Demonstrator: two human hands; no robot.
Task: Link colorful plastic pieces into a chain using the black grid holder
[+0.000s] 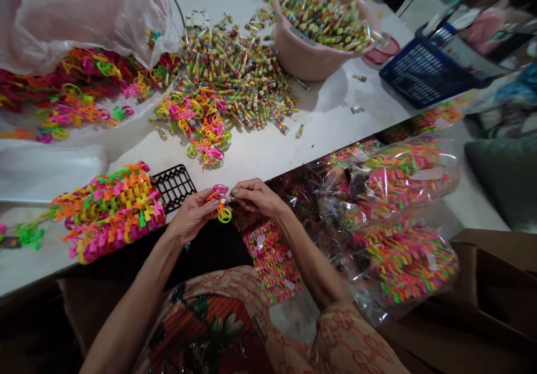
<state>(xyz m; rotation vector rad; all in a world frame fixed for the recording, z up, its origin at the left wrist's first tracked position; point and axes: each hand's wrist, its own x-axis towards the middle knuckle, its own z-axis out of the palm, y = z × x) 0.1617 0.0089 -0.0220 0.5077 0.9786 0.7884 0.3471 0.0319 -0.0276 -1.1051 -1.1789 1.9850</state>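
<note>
In front of my body, my left hand (193,213) pinches a few small plastic toy pieces with rings (224,213), in pink, orange and yellow-green. My right hand (260,197) is closed just beside them, thumb and fingertips pressed together at the pieces' right end; what it grips is too small to make out. Left of my hands lies a black plastic grid rack (174,186). Beside that rack stand dense rows of the same bright pieces (117,209). A loose heap of ringed pieces (203,122) lies beyond my hands on the white table (260,158).
Small wrapped tubes with coloured contents (239,71) form a pile, and more fill a pink basin (304,63). A clear plastic bag (96,15) covers pieces at left. A blue basket (423,69) stands right. Packed clear bags (406,183) sit below the table edge near a cardboard box (499,284).
</note>
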